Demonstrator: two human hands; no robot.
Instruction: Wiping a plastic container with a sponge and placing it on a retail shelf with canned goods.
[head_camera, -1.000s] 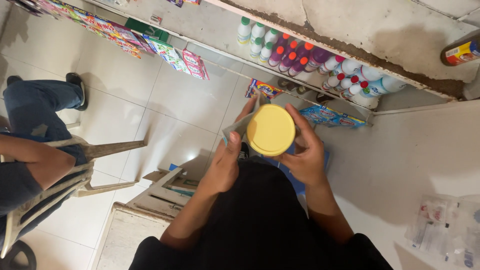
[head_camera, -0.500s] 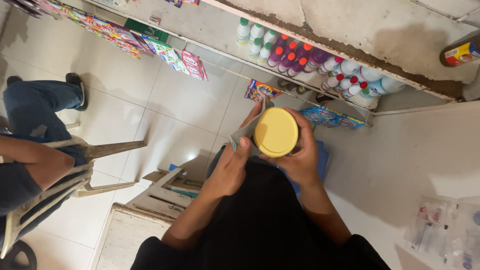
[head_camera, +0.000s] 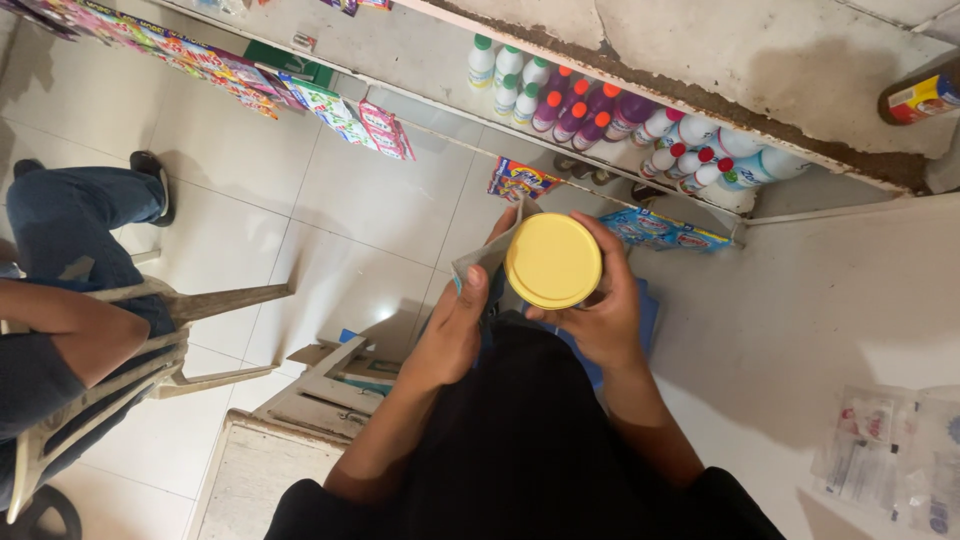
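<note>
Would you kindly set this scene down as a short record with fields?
Setting: shop aisle with white tiled floor
Right hand: grip around the round container with a yellow plastic lid
Left hand: presses a grey cloth against the container's side
Shelf: row of white and purple plastic bottles with green, orange and red caps
Nearby: seated person in blue jeans on a pale plastic chair

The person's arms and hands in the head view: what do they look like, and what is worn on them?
Both forearms are bare. The left hand and right hand have no gloves, and no ring, watch or bracelet shows. Dark, black-looking sleeves start only near the elbows, at the picture's lower edge, matching the dark garment on the body.
</note>
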